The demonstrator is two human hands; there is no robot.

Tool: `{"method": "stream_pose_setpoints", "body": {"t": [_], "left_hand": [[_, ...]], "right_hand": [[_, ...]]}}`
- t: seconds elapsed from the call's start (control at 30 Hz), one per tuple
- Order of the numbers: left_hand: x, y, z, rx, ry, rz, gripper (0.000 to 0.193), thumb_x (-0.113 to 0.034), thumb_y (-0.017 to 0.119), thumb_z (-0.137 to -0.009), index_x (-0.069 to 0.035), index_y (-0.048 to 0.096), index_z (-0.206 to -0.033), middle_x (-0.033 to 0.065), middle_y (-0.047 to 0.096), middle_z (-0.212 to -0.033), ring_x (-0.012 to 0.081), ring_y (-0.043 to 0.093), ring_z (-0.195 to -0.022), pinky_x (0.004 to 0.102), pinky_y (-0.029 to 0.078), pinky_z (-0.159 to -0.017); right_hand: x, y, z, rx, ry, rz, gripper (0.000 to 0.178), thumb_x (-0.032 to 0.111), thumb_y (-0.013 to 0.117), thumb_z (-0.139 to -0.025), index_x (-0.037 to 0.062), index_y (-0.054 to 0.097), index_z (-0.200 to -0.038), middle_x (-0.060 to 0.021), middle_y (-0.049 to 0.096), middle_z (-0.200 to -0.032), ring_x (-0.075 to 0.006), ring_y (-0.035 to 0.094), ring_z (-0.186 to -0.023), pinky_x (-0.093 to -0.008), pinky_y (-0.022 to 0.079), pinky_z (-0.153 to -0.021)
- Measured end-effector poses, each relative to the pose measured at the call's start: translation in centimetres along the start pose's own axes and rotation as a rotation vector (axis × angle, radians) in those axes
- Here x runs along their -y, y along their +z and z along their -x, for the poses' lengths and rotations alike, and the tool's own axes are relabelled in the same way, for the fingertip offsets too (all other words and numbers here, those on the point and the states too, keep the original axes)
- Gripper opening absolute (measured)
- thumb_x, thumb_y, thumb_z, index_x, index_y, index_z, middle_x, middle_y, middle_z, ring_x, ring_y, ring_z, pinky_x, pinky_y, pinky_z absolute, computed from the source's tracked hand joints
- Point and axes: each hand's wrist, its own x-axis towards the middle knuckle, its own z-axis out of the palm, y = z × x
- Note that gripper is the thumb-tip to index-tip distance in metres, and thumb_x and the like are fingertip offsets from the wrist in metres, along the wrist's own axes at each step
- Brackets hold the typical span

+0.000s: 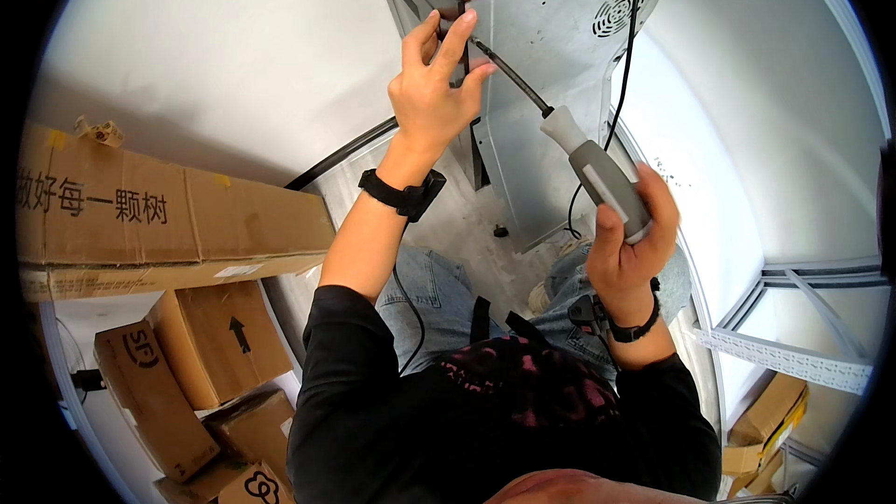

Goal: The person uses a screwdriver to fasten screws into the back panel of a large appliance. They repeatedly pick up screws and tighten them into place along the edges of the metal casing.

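My right hand (635, 252) grips the butt of the grey handle of a screwdriver (588, 154). Its dark shaft slants up and left, and the tip is at the corner edge of a grey metal cabinet (551, 65) with a black top. What the tip touches is too small to make out. Beside that tip, my left hand (434, 98) is open, with thumb and fingers apart at the cabinet's corner. Its fingertips partly cover the edge there. A round vent grille (616, 11) is set in the cabinet's side.
A black cable (627, 65) hangs down the cabinet's side to the floor. To the left lies a long cardboard box (187, 210), with more cartons (224, 341) below it. At right stands a white metal shelf frame (793, 355), near other cartons (765, 420).
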Motion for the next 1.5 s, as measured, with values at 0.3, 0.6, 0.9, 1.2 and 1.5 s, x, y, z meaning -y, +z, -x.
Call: {"method": "stream_pose_setpoints", "body": {"t": [0.3,0.6,0.9,1.2,1.5], "left_hand": [[0.0,0.0,0.0,-0.005,0.002,0.006,0.068,-0.020,0.084,-0.059,-0.026,0.059,-0.122,0.0158,0.055,-0.117,0.0220,0.067,-0.081,0.0268,0.056,-0.061],[-0.1,0.1,0.1,-0.003,0.019,0.004,0.072,-0.009,0.083,-0.057,-0.018,0.057,-0.124,0.0135,0.058,-0.116,0.0218,0.064,-0.090,0.0253,0.055,-0.056],[0.0,-0.2,0.2,0.000,0.021,-0.004,0.072,-0.010,0.083,-0.057,-0.018,0.057,-0.124,0.0143,0.058,-0.115,0.0217,0.064,-0.090,0.0252,0.055,-0.056],[0.1,-0.1,0.3,-0.001,0.021,-0.011,0.072,-0.010,0.084,-0.058,-0.018,0.057,-0.124,0.0144,0.058,-0.115,0.0218,0.064,-0.091,0.0251,0.055,-0.056],[0.2,-0.3,0.2,0.002,0.037,-0.017,0.072,-0.011,0.084,-0.058,-0.017,0.057,-0.124,0.0142,0.058,-0.114,0.0220,0.064,-0.092,0.0253,0.055,-0.055]], "right_hand": [[-0.1,0.6,0.6,-0.085,-0.064,0.014,0.061,0.027,0.064,-0.087,-0.0025,0.035,-0.132,-0.0178,0.049,-0.107,-0.0230,0.050,-0.091,-0.0312,0.043,-0.073],[0.1,0.9,0.1,-0.167,-0.056,-0.079,0.042,0.023,0.056,-0.091,-0.0002,0.044,-0.124,-0.0170,0.048,-0.102,-0.0255,0.051,-0.088,-0.0357,0.041,-0.077],[-0.4,0.6,-0.1,-0.115,-0.036,0.038,0.043,0.023,0.056,-0.090,-0.0034,0.044,-0.122,-0.0180,0.045,-0.109,-0.0267,0.049,-0.097,-0.0334,0.041,-0.082],[0.1,0.2,-0.3,-0.053,0.017,0.044,0.062,0.026,0.062,-0.088,-0.0026,0.031,-0.134,-0.0187,0.047,-0.110,-0.0272,0.049,-0.097,-0.0353,0.042,-0.081],[0.0,0.4,-1.0,-0.078,-0.090,0.087,0.063,0.029,0.066,-0.085,-0.0026,0.036,-0.130,-0.0165,0.053,-0.103,-0.0263,0.052,-0.093,-0.0348,0.042,-0.077]]}}
